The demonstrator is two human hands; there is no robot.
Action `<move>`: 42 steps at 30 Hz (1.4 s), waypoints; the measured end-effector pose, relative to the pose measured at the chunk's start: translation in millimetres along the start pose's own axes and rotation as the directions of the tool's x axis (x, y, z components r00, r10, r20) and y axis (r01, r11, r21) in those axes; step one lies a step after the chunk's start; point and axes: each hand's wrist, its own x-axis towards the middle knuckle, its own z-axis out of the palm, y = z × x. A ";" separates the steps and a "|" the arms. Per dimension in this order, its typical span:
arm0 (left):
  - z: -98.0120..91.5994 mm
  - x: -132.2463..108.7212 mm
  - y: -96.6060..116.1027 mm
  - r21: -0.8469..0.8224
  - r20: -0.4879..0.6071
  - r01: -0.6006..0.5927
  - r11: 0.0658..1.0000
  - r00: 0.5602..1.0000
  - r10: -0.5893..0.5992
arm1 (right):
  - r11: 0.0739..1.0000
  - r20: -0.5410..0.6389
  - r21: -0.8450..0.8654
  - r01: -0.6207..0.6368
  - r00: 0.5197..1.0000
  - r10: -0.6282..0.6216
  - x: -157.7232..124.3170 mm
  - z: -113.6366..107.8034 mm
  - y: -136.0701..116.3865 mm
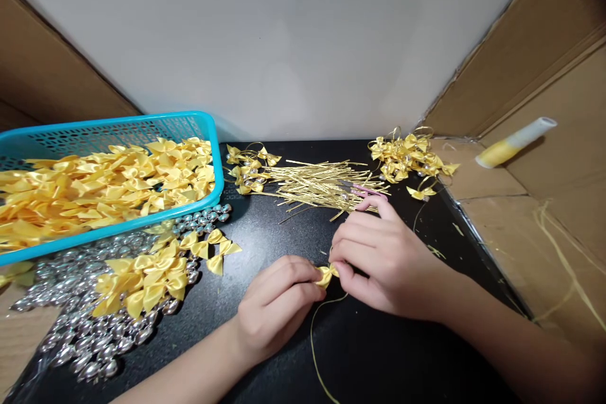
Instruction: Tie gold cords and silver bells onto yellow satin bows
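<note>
Between my two hands, over the black tabletop, is a small yellow satin bow (326,276). My left hand (281,303) pinches its left side with thumb and fingers. From the right, my right hand (374,259) grips the bow's other side, fingertips closed on it. A thin yellow thread (313,334) runs from beneath the bow down toward the front edge of the view. Just beyond my right hand, a small tool with a purple handle (367,190) shows at the gold strips; whether a finger touches it, I cannot tell.
At left, a turquoise basket (215,164) is full of yellow bows. Silver beads (99,334) and loose bows (165,274) lie before it. Gold strips (312,183) are heaped at the back, beside beaded bows (407,154). A tube (516,142) stands against the cardboard (558,183).
</note>
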 end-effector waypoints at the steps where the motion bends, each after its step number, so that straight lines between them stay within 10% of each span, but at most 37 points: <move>1: 0.1 -0.3 -0.4 -0.005 0.007 -0.008 1.000 1.000 0.008 | 0.999 -0.017 0.024 -0.021 1.000 0.021 0.6 -2.2 1.4; 19: -1.6 -0.8 -0.3 0.009 0.019 -0.048 0.999 0.999 0.048 | 0.991 0.146 0.135 -0.010 0.989 -0.009 -2.0 1.4 0.9; 26: 0.9 0.0 -0.4 -0.421 0.006 0.437 0.795 0.878 -0.479 | 0.999 0.103 0.042 0.035 0.994 -0.039 -1.1 2.1 -0.6; 30: 0.7 2.1 1.6 -0.273 0.189 0.523 0.807 0.852 -0.488 | 0.998 0.077 0.015 0.066 0.995 -0.067 -1.3 11.0 -3.9; 42: 1.5 -0.5 -2.2 -0.132 0.056 0.468 0.874 0.884 -0.465 | 0.888 0.085 0.377 -0.264 0.964 0.250 1.8 1.0 2.1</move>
